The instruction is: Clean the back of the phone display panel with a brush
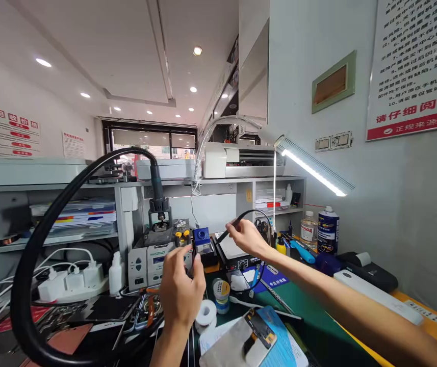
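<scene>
My right hand (247, 237) is closed around a dark pen-shaped tool (224, 235) with a black cable, held in front of a black-framed device with a pale top (233, 250). My left hand (183, 285) is raised at the centre, fingers apart, with nothing visible in it; it is near a grey soldering station (151, 266). Below and between the hands, a phone screen part (241, 342) with a dark flex piece lies on a blue and white sheet (285, 351). Beside it stand a white roll (206, 313) and a small round container (222, 290).
A thick black hose (25, 255) arches across the left side. White plugs and a power strip (71, 285) lie at left. A lit lamp (313, 171) hangs at the right above a blue spray can (328, 229) and a clear bottle (308, 229).
</scene>
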Tool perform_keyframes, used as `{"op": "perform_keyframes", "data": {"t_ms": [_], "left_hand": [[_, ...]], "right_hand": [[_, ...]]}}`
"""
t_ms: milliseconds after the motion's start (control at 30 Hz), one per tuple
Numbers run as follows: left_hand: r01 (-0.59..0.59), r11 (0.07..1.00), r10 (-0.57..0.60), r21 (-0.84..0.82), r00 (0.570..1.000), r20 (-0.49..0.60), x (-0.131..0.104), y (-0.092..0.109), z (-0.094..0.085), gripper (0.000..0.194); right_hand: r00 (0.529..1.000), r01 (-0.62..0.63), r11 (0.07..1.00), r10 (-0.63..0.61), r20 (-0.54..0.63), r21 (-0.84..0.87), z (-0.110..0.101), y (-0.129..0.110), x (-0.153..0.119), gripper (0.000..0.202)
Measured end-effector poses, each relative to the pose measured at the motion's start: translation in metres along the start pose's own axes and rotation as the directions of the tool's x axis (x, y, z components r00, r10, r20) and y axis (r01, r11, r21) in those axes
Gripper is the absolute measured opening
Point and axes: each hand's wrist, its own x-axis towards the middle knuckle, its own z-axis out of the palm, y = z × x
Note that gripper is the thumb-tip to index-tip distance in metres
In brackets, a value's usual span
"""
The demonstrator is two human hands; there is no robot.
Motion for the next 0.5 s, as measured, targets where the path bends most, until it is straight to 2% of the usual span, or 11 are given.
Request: {"op": "perform_keyframes", "data": {"t_ms": [100,200,500], "left_hand": [[0.124,0.991,-0.119,0.059,0.990,-0.071,0.002,-0.020,-0.001,0.012],[0.191,0.976,-0.181,0.102,0.979,-0.095,-0.002,-0.029,-0.002,0.012],[0.233,0.963,-0.221,0.137,0.970,-0.097,-0.006,-0.025,-0.001,0.018]], "right_hand": [[0.999,-0.001,0.998,0.003,0.032,-0.056,0.012,-0.003,0.033,0.031],[0.998,0.008,0.995,-0.001,0.066,-0.103,0.028,-0.008,0.052,0.030],[0.972,-0.080,0.985,0.112,0.205,-0.155,0.060,-0.015,0.072,0.031]]}}
